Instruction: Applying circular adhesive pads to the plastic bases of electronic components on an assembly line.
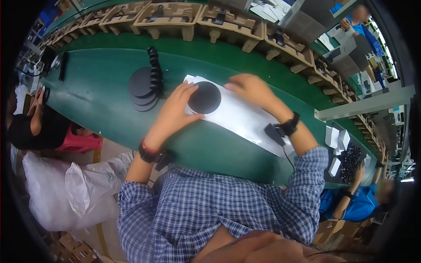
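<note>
We saw a long green counter [101, 94] curving across the view, its near edge running just in front of our checked blue sleeves and its far edge lined by a row of brown moulded pulp trays [169, 17]. Between those two edges lay broad bare green surface to the left of the work, with room only narrowed by a stack of flat dark grey round discs [141, 85] and a black ribbed column of parts [153, 65] standing just beside them. To the right, the counter tapered away toward a pile of small black parts [351, 160] near another person in a blue top.

The flat black round disc [204, 97] sat on the left end of a long white plastic bag [241, 116], which lay diagonally across the middle of the counter, well inside both edges. Our left hand [173, 111] reached forward with the wrist straight, its fingers [186, 90] spread wide and curved round the disc's left rim, thumb touching its lower edge. Our right hand [252, 90] lay palm down on the bag just beside the disc's right side, fingers loosely bent and pressing the white film flat; they gripped nothing that we could tell. Both wrists carried black bands.
</note>
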A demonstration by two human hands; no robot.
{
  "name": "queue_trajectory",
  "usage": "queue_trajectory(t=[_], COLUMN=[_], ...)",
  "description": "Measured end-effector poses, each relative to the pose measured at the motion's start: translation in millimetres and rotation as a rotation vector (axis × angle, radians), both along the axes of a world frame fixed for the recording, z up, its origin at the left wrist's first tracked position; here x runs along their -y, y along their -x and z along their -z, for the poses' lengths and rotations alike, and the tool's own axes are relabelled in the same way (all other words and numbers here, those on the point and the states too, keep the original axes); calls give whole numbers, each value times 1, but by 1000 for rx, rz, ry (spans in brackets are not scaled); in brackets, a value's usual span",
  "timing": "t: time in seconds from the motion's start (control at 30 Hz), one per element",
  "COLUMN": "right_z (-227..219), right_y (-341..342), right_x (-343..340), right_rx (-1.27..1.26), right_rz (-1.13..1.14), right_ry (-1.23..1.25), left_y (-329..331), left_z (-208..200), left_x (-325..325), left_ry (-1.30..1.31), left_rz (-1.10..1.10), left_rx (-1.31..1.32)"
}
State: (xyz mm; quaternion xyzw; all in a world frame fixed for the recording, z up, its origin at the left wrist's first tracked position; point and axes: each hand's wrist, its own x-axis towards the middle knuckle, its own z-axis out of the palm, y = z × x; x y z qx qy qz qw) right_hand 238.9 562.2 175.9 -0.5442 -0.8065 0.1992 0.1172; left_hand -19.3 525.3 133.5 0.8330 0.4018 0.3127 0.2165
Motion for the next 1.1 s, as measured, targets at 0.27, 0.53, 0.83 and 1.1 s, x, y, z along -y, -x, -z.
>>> queue_trajectory(t=[0.27, 0.53, 0.83, 1.1], right_z=[32, -14, -15, -64], right_y=[13, 0, 11, -112], right_x=[25, 46, 73, 143], right_rx=[-154, -327, -500, -789], right_rz=[7, -19, -109, 144], right_ry=[-363, -159, -461, -708], left_y=[-26, -34, -67, -3], left_z=[26, -9, -7, 24], left_x=[-11, -12, 2, 3], left_ry=[-19, 460, 1198, -263], left_rz=[-40, 204, 497, -135], left_rx=[-12, 610, 1084, -106])
